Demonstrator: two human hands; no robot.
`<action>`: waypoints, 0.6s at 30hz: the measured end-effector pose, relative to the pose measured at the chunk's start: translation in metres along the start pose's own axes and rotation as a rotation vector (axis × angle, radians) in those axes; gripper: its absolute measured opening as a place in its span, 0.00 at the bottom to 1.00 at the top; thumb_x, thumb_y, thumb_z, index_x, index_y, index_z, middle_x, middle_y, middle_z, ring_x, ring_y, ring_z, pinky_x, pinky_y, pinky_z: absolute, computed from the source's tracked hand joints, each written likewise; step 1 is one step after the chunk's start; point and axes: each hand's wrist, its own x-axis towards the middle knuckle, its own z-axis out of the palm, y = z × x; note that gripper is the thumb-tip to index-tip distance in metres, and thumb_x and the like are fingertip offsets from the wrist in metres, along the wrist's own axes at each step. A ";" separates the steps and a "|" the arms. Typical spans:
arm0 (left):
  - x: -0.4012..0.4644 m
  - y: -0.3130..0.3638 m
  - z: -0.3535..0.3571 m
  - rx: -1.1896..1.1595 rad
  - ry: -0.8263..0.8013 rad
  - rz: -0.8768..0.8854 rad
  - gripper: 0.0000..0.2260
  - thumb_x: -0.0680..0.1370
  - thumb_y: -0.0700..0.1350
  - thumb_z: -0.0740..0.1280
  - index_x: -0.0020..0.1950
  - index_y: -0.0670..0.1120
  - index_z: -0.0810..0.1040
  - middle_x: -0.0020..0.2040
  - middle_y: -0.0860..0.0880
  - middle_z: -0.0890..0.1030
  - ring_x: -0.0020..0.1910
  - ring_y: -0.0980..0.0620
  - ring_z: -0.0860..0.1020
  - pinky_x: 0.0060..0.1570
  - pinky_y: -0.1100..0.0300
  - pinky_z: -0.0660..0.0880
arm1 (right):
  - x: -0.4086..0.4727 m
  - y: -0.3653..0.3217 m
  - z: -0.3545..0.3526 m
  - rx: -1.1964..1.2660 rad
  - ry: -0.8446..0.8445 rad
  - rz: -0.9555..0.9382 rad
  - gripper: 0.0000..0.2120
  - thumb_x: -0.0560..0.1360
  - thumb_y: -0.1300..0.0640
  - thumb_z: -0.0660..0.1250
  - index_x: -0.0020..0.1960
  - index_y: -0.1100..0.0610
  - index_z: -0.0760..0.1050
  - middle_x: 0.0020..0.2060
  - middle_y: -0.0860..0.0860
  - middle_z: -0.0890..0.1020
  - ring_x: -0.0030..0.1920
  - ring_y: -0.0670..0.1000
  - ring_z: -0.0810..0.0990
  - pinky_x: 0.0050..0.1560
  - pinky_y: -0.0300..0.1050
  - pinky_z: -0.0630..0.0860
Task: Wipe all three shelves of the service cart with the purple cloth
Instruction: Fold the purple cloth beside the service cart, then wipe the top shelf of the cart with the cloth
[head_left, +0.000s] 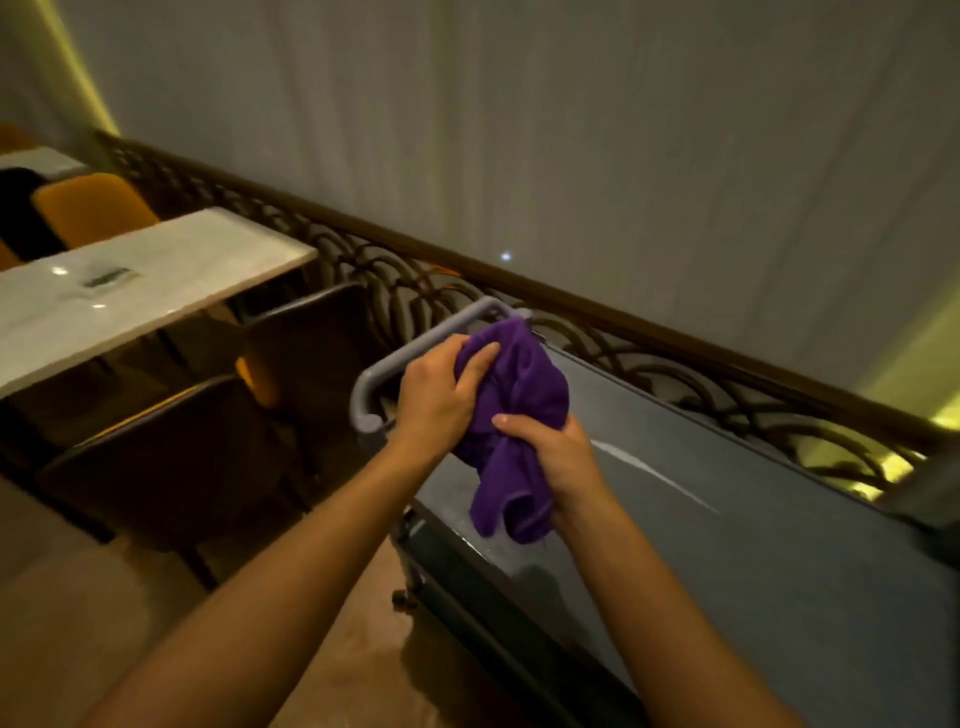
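At the centre of the frame both hands hold the bunched purple cloth (519, 395) above the near end of the service cart's grey top shelf (727, 519). The left hand (436, 395) grips its upper part, thumb pressed into the fabric; the right hand (556, 457) clutches the lower part, whose tail hangs down. The cart's grey handle (415, 353) sits just behind the left hand. A marble-topped table (156, 280) stands at the left of the frame.

Dim, warm yellow edge glow, soft blur, wide-angle bending.
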 end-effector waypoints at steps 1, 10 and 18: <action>0.004 -0.007 0.008 0.000 -0.029 0.007 0.07 0.82 0.53 0.65 0.49 0.51 0.78 0.37 0.57 0.77 0.37 0.62 0.76 0.39 0.70 0.70 | 0.003 0.001 -0.004 -0.015 0.045 -0.014 0.26 0.65 0.57 0.80 0.61 0.49 0.78 0.49 0.49 0.88 0.48 0.53 0.88 0.43 0.45 0.84; 0.043 -0.036 0.114 -0.023 -0.315 0.018 0.13 0.82 0.55 0.63 0.51 0.45 0.78 0.43 0.48 0.77 0.43 0.50 0.75 0.41 0.59 0.68 | 0.050 0.003 -0.063 -0.073 0.444 -0.040 0.18 0.69 0.65 0.76 0.52 0.46 0.78 0.46 0.48 0.86 0.46 0.51 0.86 0.40 0.43 0.82; 0.057 -0.094 0.175 -0.122 -0.496 -0.030 0.20 0.77 0.63 0.66 0.60 0.50 0.76 0.56 0.49 0.78 0.56 0.49 0.76 0.53 0.53 0.76 | 0.091 0.027 -0.107 -0.071 0.504 0.043 0.19 0.69 0.69 0.74 0.51 0.47 0.79 0.47 0.49 0.86 0.47 0.50 0.86 0.42 0.41 0.82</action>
